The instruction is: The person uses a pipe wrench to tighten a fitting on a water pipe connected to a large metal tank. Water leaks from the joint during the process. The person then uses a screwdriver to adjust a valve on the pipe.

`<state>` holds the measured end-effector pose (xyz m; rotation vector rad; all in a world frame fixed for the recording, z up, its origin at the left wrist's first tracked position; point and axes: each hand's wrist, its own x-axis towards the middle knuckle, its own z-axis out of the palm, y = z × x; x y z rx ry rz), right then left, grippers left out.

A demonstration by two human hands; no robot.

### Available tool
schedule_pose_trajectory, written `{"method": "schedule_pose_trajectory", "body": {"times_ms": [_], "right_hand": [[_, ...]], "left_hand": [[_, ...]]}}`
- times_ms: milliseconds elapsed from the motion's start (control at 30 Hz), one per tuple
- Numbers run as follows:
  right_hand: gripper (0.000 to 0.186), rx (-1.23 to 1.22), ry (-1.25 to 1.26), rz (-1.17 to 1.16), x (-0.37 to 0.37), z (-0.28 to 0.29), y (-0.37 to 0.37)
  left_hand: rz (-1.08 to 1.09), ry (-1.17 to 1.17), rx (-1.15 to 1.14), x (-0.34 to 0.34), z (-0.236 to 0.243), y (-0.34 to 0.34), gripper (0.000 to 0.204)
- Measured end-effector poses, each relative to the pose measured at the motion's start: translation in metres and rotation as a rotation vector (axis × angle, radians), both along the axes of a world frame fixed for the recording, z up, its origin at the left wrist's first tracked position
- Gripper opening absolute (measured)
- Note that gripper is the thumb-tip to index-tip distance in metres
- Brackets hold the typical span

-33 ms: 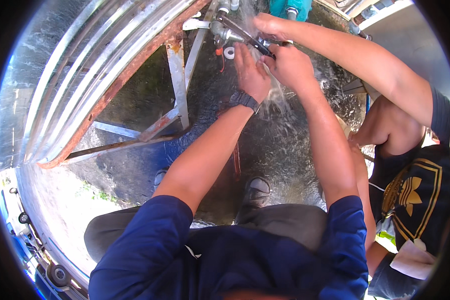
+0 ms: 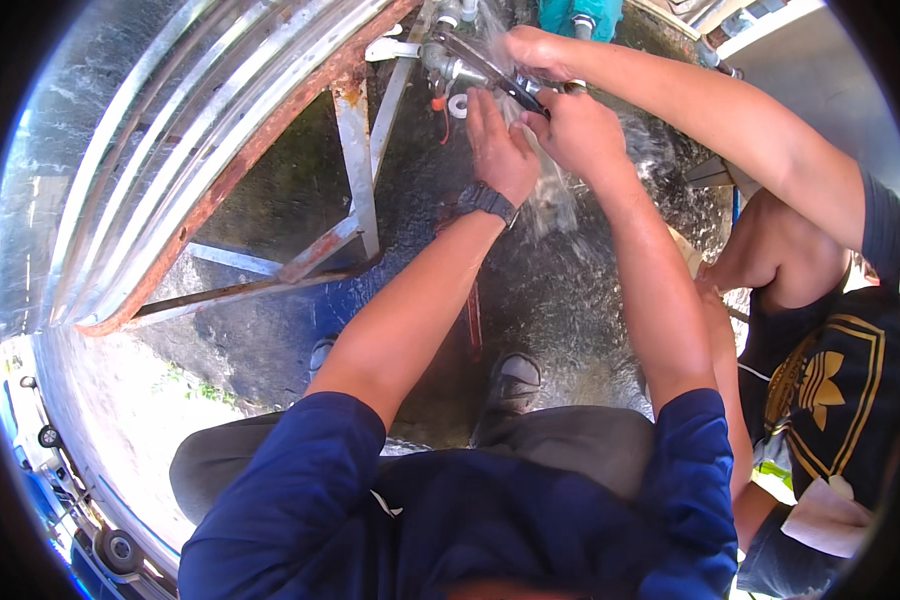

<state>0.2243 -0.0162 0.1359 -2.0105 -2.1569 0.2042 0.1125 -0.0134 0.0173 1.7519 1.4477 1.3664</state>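
Dark metal shows in the wrench (image 2: 515, 91), its handle clenched in the right hand's (image 2: 583, 133) grip, its head at the grey pipe fitting (image 2: 436, 58). The left hand (image 2: 500, 150) is open beside spraying water (image 2: 555, 195). Working the fitting seems underway; turning it likely calls for firm seating.
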Motion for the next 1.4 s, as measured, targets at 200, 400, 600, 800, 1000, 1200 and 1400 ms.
{"method": "schedule_pose_trajectory", "body": {"times_ms": [200, 400, 600, 800, 1000, 1200, 1400], "right_hand": [[0.033, 0.044, -0.018, -0.026, 0.003, -0.017, 0.000], [0.033, -0.025, 0.067, -0.004, 0.000, -0.027, -0.023], [0.027, -0.072, 0.327, 0.101, 0.009, -0.029, -0.024], [0.032, -0.419, 0.880, 0.014, 0.002, -0.042, -0.029], [0.036, -0.226, 0.997, -0.110, -0.007, -0.055, -0.040], [0.030, 0.055, 0.807, -0.096, -0.012, -0.040, -0.048], [0.024, 0.093, 0.653, -0.068, -0.011, -0.036, -0.052]], "left_hand": [[0.034, -0.061, 0.073, -0.006, 0.030, -0.007, 0.066], [0.198, -0.239, -0.114, -0.006, 0.034, -0.014, 0.069], [0.294, -0.442, -0.416, -0.041, 0.003, 0.002, 0.079], [0.080, -0.895, -0.646, -0.078, 0.044, 0.027, 0.091], [0.079, -0.891, -0.805, -0.077, 0.078, 0.043, 0.105], [-0.038, -0.854, -0.876, -0.079, 0.062, 0.069, 0.099], [-0.040, -0.972, -0.862, -0.090, 0.041, 0.066, 0.106]]}}
